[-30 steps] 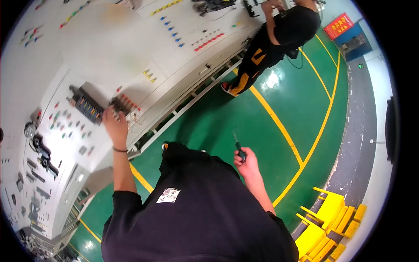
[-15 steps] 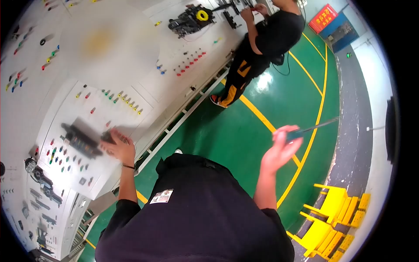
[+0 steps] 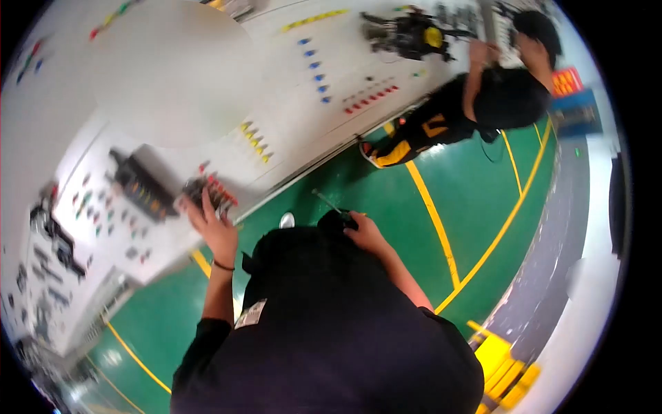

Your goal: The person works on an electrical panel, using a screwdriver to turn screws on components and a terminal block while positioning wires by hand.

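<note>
My left hand (image 3: 217, 231) is at the table edge, its thumb and fingers around a small dark mechanical part (image 3: 197, 186); blur hides the exact grip. A row of small red pieces (image 3: 222, 190) lies right beside that part. To its left sits a long black housing (image 3: 146, 186) with small coloured spots along it. My right hand (image 3: 365, 233) is closed on a screwdriver (image 3: 329, 202) in front of my body. Its thin shaft points up and left over the floor, while its handle is mostly hidden by the fingers.
Rows of yellow (image 3: 254, 142), blue (image 3: 314, 66) and red fasteners (image 3: 371, 100) stand on the white table (image 3: 283, 131). A larger black assembly (image 3: 407, 36) lies farther off, near another person (image 3: 507, 96). Yellow chairs (image 3: 500, 366) are at lower right.
My right hand has swung the screwdriver in from the far right to the front of my body. My left hand stays at the dark part. The view has shifted and turned.
</note>
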`<control>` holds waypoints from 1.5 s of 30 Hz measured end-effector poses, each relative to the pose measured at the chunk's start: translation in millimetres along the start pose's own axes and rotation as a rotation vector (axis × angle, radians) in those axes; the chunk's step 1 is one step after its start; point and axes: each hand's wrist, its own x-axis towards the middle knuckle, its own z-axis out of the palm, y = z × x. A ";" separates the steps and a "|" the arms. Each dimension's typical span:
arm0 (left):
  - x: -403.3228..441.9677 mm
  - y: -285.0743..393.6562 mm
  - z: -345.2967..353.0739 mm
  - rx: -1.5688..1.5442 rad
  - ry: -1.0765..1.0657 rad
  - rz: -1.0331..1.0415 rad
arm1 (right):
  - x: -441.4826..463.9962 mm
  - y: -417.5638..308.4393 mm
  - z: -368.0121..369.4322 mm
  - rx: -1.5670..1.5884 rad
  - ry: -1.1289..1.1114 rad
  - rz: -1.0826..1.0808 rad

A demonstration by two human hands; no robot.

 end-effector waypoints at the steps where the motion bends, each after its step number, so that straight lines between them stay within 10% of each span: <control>1: -3.5 2.8 -3.2 -0.058 0.020 -0.017 | 8.2 2.6 2.9 -0.065 -0.124 -0.134; 4: -17.6 6.1 2.9 -0.200 0.144 -0.178 | 51.2 14.7 0.9 -0.128 -0.491 -0.364; 10: -65.3 20.7 10.4 -0.546 0.363 -0.698 | 86.4 -1.8 -61.4 -0.309 -0.421 -0.200; 23: -76.6 30.2 8.4 -0.699 0.498 -0.790 | 102.7 23.8 -77.5 -0.446 -0.503 -0.455; 32: -64.1 31.6 8.5 -0.741 0.522 -0.692 | 107.7 32.9 -62.4 -0.386 -0.567 -0.480; 45: 15.1 9.2 -46.3 0.110 0.624 -0.245 | 97.6 15.8 -54.8 -0.297 -0.478 -0.399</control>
